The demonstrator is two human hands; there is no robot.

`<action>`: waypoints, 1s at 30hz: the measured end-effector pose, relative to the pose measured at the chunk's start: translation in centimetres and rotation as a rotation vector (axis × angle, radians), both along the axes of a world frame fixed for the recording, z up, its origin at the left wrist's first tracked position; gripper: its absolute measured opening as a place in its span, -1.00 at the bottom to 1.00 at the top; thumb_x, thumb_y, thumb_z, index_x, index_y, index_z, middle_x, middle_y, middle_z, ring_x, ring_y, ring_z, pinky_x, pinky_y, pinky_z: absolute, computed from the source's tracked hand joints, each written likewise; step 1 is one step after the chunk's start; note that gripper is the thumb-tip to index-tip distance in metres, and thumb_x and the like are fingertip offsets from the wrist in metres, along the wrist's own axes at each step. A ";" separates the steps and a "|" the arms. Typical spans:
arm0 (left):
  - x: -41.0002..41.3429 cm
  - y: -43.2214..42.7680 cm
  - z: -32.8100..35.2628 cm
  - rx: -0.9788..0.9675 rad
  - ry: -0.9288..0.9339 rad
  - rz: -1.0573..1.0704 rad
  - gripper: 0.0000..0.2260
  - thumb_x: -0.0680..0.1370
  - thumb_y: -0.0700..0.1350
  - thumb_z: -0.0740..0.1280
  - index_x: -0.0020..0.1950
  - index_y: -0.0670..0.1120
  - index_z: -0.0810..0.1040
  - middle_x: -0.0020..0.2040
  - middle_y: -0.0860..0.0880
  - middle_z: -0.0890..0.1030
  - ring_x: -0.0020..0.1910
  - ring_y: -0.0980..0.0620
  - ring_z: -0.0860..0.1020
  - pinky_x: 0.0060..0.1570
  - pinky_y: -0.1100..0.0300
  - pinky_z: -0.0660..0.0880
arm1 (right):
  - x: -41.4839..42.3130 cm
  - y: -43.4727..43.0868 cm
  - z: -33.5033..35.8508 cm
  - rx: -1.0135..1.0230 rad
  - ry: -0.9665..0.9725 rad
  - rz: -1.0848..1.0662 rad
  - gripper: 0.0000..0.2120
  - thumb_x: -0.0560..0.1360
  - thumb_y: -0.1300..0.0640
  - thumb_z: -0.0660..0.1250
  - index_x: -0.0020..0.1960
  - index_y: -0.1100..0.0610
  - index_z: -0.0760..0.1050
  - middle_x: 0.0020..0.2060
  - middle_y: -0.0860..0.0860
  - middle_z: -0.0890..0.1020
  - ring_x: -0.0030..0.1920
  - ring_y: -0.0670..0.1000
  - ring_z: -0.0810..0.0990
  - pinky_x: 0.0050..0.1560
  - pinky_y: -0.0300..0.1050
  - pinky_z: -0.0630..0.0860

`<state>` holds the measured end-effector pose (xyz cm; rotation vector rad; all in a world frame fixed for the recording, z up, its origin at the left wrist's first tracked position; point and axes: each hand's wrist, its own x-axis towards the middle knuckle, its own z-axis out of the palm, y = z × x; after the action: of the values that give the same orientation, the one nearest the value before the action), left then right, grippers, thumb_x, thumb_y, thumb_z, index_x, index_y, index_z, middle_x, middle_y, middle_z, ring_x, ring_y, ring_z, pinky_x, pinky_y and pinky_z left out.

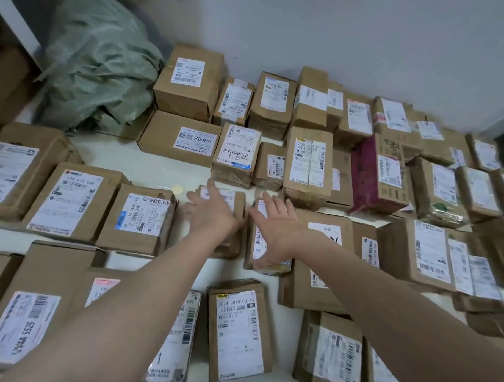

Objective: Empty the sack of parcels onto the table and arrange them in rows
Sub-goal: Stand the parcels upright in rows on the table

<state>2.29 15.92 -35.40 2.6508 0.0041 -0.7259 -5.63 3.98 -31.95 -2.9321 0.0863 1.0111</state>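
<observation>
Many brown cardboard parcels with white labels lie in rough rows on the white table [149, 165]. My left hand [213, 209] lies flat with straight fingers on a small brown parcel [239, 201] in the middle row. My right hand [275, 228] rests with spread fingers on the narrow parcel [257, 248] just to its right. The two parcels sit side by side, nearly touching. The crumpled green sack [98, 65] lies at the back left, slumped against the wall.
A purple-sided box [365, 174] stands in the second row at right. A large box [189, 77] sits beside the sack. A grey wall runs behind the back row. Bare white table shows between the rows at centre left.
</observation>
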 end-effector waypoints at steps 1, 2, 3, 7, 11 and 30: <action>0.0 -0.2 0.0 -0.100 -0.012 0.005 -0.07 0.39 0.22 0.43 0.56 0.03 -0.06 0.40 -0.25 0.13 0.37 -0.25 0.22 0.34 -0.03 0.27 | 0.0 -0.1 0.1 -0.007 0.009 -0.023 0.23 0.25 -0.31 0.50 0.58 -0.01 -0.26 0.51 0.21 -0.36 0.51 0.24 -0.37 0.51 0.22 -0.29; -0.1 -0.4 0.0 -0.177 -0.006 -0.005 -0.13 0.42 0.13 0.45 0.56 0.01 -0.01 0.40 -0.23 0.16 0.37 -0.24 0.23 0.33 -0.01 0.28 | 0.1 -0.3 0.1 -0.012 0.024 -0.039 0.24 0.26 -0.30 0.50 0.57 0.00 -0.28 0.51 0.21 -0.37 0.51 0.25 -0.39 0.51 0.22 -0.28; -0.1 -0.3 0.0 -0.229 0.004 -0.023 -0.18 0.44 0.05 0.45 0.55 0.01 0.03 0.40 -0.22 0.18 0.38 -0.22 0.23 0.32 0.00 0.29 | 0.1 -0.5 0.3 -0.013 0.039 -0.050 0.25 0.26 -0.30 0.50 0.57 0.01 -0.31 0.50 0.22 -0.38 0.50 0.24 -0.40 0.51 0.22 -0.28; 0.6 1.9 0.5 -0.190 -0.188 -0.062 -0.29 0.48 0.02 0.40 0.54 -0.03 0.12 0.47 -0.23 0.14 0.47 -0.20 0.15 0.42 0.00 0.19 | 1.2 -0.1 0.7 0.039 -0.022 -0.064 0.24 0.26 -0.36 0.47 0.58 0.00 -0.29 0.50 0.14 -0.42 0.50 0.19 -0.44 0.48 0.29 -0.30; 2.7 6.0 1.6 -0.097 -0.430 0.061 -0.34 0.51 0.03 0.36 0.53 -0.09 0.18 0.50 -0.22 0.11 0.49 -0.20 0.07 0.47 -0.03 0.07 | 3.6 3.1 0.8 -0.041 -0.252 0.031 0.07 0.35 -0.36 0.37 0.59 0.03 -0.14 0.55 0.13 -0.25 0.54 0.20 -0.28 0.50 0.24 -0.16; 9.3 20.5 0.5 0.240 -0.177 0.297 -0.47 0.48 0.16 0.32 0.37 -0.03 0.32 0.32 -0.29 0.26 0.30 -0.27 0.24 0.30 -0.09 0.24 | 8.0 18.7 -2.0 0.010 -0.220 0.054 0.02 0.40 -0.16 0.45 0.58 -0.01 -0.17 0.55 0.12 -0.15 0.53 0.26 -0.21 0.50 0.27 -0.19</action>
<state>11.61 36.38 -34.88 2.8424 0.4527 -0.4130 2.39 22.71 -33.97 -3.0284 -0.0055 0.6858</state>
